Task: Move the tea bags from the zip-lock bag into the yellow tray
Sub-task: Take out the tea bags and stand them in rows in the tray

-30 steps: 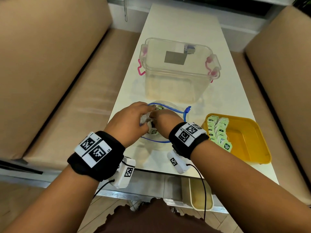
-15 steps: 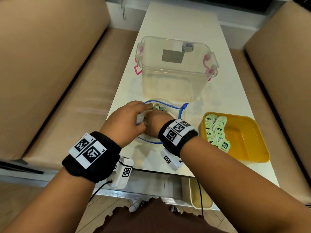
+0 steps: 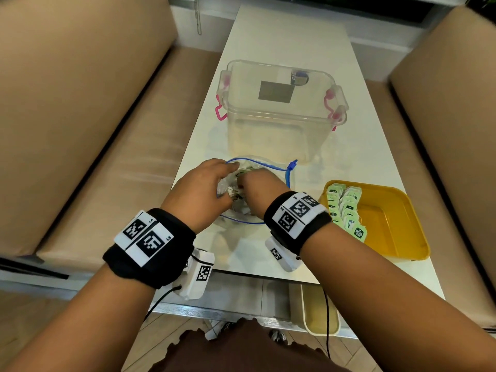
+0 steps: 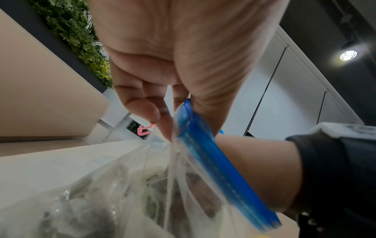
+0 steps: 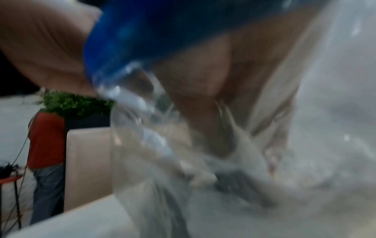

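While the left hand (image 3: 200, 193) pinches the zip-lock bag (image 3: 279, 173) rim, the right hand (image 3: 259, 189), grip unclear, reaches among its tea bags (image 3: 243, 171).

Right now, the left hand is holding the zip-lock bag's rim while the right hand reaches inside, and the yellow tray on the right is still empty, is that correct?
Not quite: the yellow tray is not empty. The head view shows rows of green tea bags along its left side. The rest holds: the left hand pinches the zip-lock bag rim, the right hand reaches inside.

Open blue-rimmed zip-lock bag (image 3: 288, 174) holds tea bags (image 3: 243, 171); yellow tray (image 3: 389, 218) (right) has more.
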Demonstrator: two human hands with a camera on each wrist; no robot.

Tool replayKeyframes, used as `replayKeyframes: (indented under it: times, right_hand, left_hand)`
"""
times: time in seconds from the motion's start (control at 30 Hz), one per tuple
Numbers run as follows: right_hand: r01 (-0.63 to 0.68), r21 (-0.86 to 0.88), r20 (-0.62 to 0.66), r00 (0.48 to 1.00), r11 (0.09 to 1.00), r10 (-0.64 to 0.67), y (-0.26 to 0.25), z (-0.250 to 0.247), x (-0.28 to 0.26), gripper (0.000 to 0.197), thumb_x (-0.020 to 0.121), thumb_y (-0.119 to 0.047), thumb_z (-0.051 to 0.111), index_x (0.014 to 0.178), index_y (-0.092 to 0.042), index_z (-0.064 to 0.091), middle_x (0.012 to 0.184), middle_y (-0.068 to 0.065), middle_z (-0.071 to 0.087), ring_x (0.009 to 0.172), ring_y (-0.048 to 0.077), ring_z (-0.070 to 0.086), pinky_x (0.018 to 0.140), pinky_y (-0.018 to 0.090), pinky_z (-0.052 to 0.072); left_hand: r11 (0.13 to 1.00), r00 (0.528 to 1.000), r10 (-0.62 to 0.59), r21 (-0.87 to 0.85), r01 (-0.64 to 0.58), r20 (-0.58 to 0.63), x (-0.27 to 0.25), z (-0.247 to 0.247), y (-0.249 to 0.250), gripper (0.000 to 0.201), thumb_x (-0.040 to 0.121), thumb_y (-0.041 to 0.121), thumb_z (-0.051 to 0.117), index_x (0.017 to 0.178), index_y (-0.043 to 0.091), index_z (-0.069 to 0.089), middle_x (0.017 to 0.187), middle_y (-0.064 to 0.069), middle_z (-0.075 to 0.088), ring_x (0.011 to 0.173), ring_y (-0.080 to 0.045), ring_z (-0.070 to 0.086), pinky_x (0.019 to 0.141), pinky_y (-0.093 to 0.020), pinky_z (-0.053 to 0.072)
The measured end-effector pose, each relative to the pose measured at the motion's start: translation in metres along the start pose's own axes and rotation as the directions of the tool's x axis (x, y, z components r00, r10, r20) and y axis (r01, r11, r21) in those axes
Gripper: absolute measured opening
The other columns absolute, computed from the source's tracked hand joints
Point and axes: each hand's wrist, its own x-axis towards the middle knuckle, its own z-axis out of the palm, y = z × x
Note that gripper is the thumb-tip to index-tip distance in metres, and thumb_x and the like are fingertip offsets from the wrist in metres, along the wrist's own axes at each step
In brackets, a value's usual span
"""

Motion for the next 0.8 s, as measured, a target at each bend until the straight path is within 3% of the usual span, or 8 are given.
replayKeyframes:
  times: [0.13,0.27,0.33,0.4,0.5,0.67,0.73,0.8]
  right_hand:
    - [0.011,0.165,-0.149,0.989,0.986,0.014,0.008,-0.012,-0.012,0.019,0.089,-0.014,0.056,0.104,-0.010,0.067,0.089,0.008,0.070,0.083,0.026,0.063,0.068,0.030,0.044]
    - [0.029,0.434,-0.302,0.946,0.901,0.115,0.023,-0.025,-0.026,0.022,0.082,-0.013,0.066,0.103,-0.015,0.070,0.085,0.000,0.070,0.074,0.015,0.060,0.065,0.020,0.042]
    - [0.060,0.597,-0.352,0.916,0.800,0.194,0.033,-0.027,-0.029,0.023,0.078,-0.014,0.073,0.101,-0.015,0.072,0.087,0.003,0.073,0.076,0.020,0.065,0.076,0.028,0.051]
    - [0.093,0.744,-0.344,0.903,0.662,0.259,0.043,-0.029,-0.033,0.021,0.076,-0.012,0.076,0.096,-0.016,0.072,0.085,0.009,0.074,0.076,0.026,0.069,0.077,0.041,0.057]
    - [0.144,0.836,-0.334,0.899,0.529,0.283,0.057,-0.036,-0.044,0.021,0.077,-0.005,0.075,0.095,-0.014,0.070,0.088,0.013,0.072,0.075,0.021,0.066,0.074,0.040,0.056]
    - [0.170,0.923,-0.278,0.914,0.345,0.294,0.070,-0.047,-0.065,0.024,0.077,-0.002,0.074,0.098,-0.015,0.070,0.099,0.028,0.069,0.084,0.031,0.064,0.081,0.058,0.052]
    - [0.183,0.943,-0.266,0.917,0.279,0.298,0.076,-0.052,-0.074,0.027,0.079,0.002,0.071,0.101,-0.012,0.069,0.103,0.029,0.068,0.088,0.040,0.064,0.084,0.062,0.049]
    - [0.207,0.955,-0.262,0.925,0.214,0.274,0.082,-0.058,-0.083,0.030,0.079,0.003,0.071,0.107,-0.005,0.067,0.105,0.031,0.066,0.093,0.046,0.062,0.085,0.062,0.048]
  left_hand:
    - [1.000,1.000,-0.027,0.015,0.027,-0.013,0.005,0.002,-0.001,0.059,0.079,0.011,0.063,0.136,0.021,0.052,0.127,0.000,0.055,0.111,-0.019,0.054,0.090,-0.024,0.040]
    - [0.998,0.998,-0.058,0.028,0.059,-0.027,0.009,0.003,0.004,0.057,0.082,0.013,0.062,0.137,0.019,0.050,0.132,-0.002,0.052,0.111,-0.023,0.056,0.093,-0.029,0.043]
    - [0.997,0.996,-0.070,0.020,0.071,-0.050,0.009,0.003,0.010,0.053,0.084,0.017,0.062,0.135,0.021,0.051,0.137,-0.001,0.047,0.106,-0.025,0.058,0.092,-0.035,0.046]
    - [0.995,0.994,-0.074,0.064,0.080,-0.083,0.007,0.002,0.018,0.046,0.086,0.021,0.060,0.131,0.026,0.054,0.143,0.000,0.039,0.109,-0.028,0.056,0.092,-0.041,0.046]
    - [0.987,0.986,-0.067,0.137,0.088,-0.153,0.006,0.002,0.030,0.034,0.088,0.024,0.055,0.122,0.028,0.057,0.148,-0.002,0.033,0.129,-0.031,0.037,0.101,-0.048,0.036]
    - [0.997,0.949,0.083,0.029,-0.078,-0.304,0.017,0.007,0.048,0.033,0.087,0.022,0.041,0.115,0.014,0.057,0.134,-0.008,0.046,0.126,-0.021,0.036,0.101,-0.030,0.025]
    - [0.986,0.922,0.130,-0.049,-0.159,-0.364,0.023,0.013,0.059,0.028,0.091,0.020,0.042,0.114,0.010,0.056,0.122,-0.006,0.051,0.114,-0.016,0.041,0.098,-0.027,0.029]
    - [0.959,0.931,0.064,-0.237,-0.157,-0.358,0.026,0.018,0.072,0.031,0.096,0.029,0.041,0.118,0.012,0.053,0.119,0.002,0.050,0.106,-0.010,0.047,0.094,-0.025,0.037]
